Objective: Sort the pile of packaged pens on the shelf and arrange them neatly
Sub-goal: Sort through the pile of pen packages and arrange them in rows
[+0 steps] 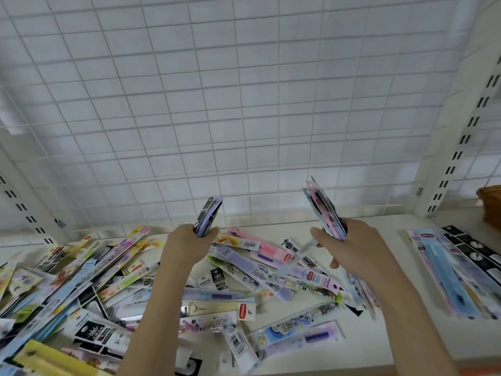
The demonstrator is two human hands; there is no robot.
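A loose pile of packaged pens [113, 289] sprawls across the left and middle of the white shelf [379, 337], the packs overlapping at all angles. Above it the left hand [187, 245] has its grip clenched round a small purple-and-black bundle [208, 216] held upright, while the right hand [349, 249] pinches a fanned pink-and-blue bundle [324, 210], also upright. At the right, a tidy row of packs [458, 270] lies flat on the shelf, near a brown basket [492, 204].
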